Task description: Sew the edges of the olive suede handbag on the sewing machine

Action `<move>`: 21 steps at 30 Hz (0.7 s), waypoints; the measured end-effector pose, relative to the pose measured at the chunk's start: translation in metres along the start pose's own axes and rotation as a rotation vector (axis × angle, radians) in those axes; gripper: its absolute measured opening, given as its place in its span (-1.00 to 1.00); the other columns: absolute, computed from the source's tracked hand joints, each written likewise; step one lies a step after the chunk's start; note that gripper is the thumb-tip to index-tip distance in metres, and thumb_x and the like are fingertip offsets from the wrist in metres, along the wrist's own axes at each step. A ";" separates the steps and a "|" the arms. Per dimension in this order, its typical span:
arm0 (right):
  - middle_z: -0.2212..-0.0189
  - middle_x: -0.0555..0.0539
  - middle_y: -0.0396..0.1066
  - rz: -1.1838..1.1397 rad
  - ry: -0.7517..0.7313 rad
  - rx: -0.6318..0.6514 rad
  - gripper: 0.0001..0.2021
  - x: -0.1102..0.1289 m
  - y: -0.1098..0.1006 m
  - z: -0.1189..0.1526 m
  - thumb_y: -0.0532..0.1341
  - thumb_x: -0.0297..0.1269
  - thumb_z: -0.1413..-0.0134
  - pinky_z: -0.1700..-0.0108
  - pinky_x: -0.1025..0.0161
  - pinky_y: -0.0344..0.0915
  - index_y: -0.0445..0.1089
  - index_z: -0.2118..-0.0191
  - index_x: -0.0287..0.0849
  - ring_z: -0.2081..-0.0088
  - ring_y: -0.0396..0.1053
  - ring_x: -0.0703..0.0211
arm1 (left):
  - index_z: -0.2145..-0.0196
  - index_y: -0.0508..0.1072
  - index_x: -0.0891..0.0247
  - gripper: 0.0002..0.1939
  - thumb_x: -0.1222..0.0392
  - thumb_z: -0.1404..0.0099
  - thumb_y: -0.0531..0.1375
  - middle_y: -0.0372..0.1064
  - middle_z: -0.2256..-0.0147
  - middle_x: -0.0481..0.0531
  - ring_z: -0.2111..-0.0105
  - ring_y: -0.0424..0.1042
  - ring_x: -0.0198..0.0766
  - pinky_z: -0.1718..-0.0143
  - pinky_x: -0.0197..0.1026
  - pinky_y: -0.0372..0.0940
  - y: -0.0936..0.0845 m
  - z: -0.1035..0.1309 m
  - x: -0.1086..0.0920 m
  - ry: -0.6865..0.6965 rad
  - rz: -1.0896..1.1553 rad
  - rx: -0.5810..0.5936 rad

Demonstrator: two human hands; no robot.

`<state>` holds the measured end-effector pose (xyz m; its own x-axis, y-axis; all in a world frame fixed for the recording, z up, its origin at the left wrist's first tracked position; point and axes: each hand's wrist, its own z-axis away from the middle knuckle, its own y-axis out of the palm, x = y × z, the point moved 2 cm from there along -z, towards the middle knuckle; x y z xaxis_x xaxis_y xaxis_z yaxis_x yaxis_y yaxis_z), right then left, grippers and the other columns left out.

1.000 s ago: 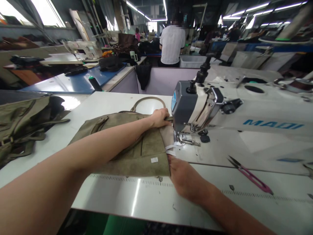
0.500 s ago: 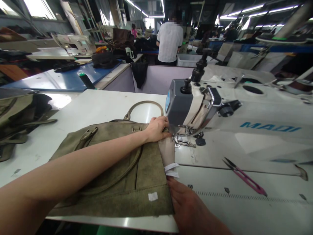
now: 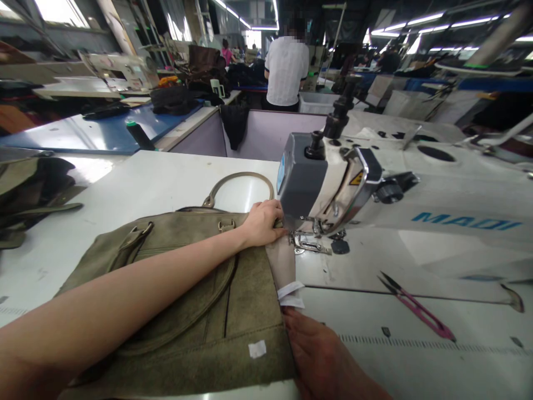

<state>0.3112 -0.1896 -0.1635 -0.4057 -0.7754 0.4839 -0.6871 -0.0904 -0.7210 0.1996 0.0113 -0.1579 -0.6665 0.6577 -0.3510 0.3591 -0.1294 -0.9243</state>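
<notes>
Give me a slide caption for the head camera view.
Both hands, left hand and right hand, hold an olive bag at the sewing machine.

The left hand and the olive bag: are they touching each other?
Touching. The head view shows the left hand pressed flat on the top edge of the olive bag, right beside the sewing machine, with no gap between them.

White table [image 3: 166, 178] carries olive bag [image 3: 208, 289], sewing machine [image 3: 333, 183], pink snips [image 3: 416, 306].
</notes>
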 end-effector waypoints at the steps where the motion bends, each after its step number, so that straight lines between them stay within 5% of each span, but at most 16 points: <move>1: 0.04 -0.28 0.46 0.003 0.013 0.015 -0.60 -0.001 -0.001 0.000 -0.05 -0.54 -0.20 -0.21 0.14 0.23 0.27 -0.11 -0.31 -0.08 0.36 0.10 | 0.40 0.46 0.28 -0.89 0.20 -0.14 0.28 0.39 0.16 0.09 0.11 0.35 -0.05 -0.02 0.02 0.26 0.002 -0.003 0.003 -0.004 -0.001 -0.001; 6: -0.03 -0.33 0.40 -0.009 0.120 0.119 -0.57 -0.003 -0.011 0.001 -0.02 -0.49 -0.14 -0.27 0.06 0.13 0.29 -0.11 -0.40 -0.16 0.28 0.01 | 0.33 0.43 0.29 -0.88 0.30 -0.11 0.22 0.36 0.16 0.11 0.13 0.35 -0.08 0.03 -0.04 0.29 -0.005 -0.019 0.014 -0.044 -0.017 0.005; 10: -0.04 -0.32 0.39 -0.077 0.208 0.221 -0.59 0.003 -0.012 0.005 0.01 -0.46 -0.15 -0.31 0.07 0.05 0.31 -0.10 -0.39 -0.18 0.25 0.01 | 0.20 0.37 0.30 -0.70 0.35 -0.04 0.19 0.32 0.13 0.17 0.06 0.27 0.05 -0.02 0.07 0.20 -0.039 0.013 -0.005 -0.003 -0.102 -0.085; 14: -0.03 -0.30 0.40 -0.135 0.204 0.213 -0.60 0.013 -0.010 0.002 0.00 -0.46 -0.14 -0.32 0.05 0.02 0.34 -0.07 -0.36 -0.16 0.26 0.02 | 0.22 0.38 0.26 -0.83 0.37 -0.24 0.06 0.37 0.20 0.12 0.18 0.33 -0.07 0.03 0.03 0.16 -0.057 0.074 -0.038 0.491 -0.289 0.078; 16: -0.02 -0.30 0.40 -0.137 0.213 0.219 -0.62 0.017 -0.010 0.000 -0.01 -0.46 -0.17 -0.33 0.07 -0.01 0.35 -0.05 -0.37 -0.18 0.23 0.04 | 0.18 0.41 0.20 -0.75 0.34 -0.39 -0.05 0.40 0.09 0.06 0.08 0.34 -0.11 -0.08 0.01 0.10 -0.055 0.093 -0.047 0.693 -0.330 0.169; 19: -0.05 -0.32 0.38 -0.109 0.220 0.272 -0.62 0.023 -0.007 0.000 0.00 -0.45 -0.17 -0.34 0.05 -0.05 0.35 -0.06 -0.41 -0.23 0.15 0.01 | 0.09 0.43 0.14 -0.68 0.37 -0.44 -0.08 0.28 -0.14 -0.06 -0.21 0.13 -0.23 -0.28 -0.08 -0.12 -0.048 0.099 -0.053 0.917 -0.373 0.150; 21: -0.09 -0.34 0.33 -0.078 0.236 0.299 -0.59 0.025 -0.004 0.003 0.03 -0.45 -0.13 -0.33 0.01 -0.03 0.34 -0.08 -0.43 -0.25 0.12 -0.03 | 0.14 0.45 0.19 -0.72 0.39 -0.40 -0.02 0.32 -0.11 -0.04 -0.19 0.17 -0.24 -0.27 -0.12 -0.07 -0.046 0.092 -0.053 0.970 -0.404 0.181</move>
<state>0.3058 -0.2105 -0.1498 -0.5105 -0.5973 0.6185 -0.5291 -0.3488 -0.7736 0.1585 -0.0855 -0.1107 0.1192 0.9760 0.1822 0.0720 0.1745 -0.9820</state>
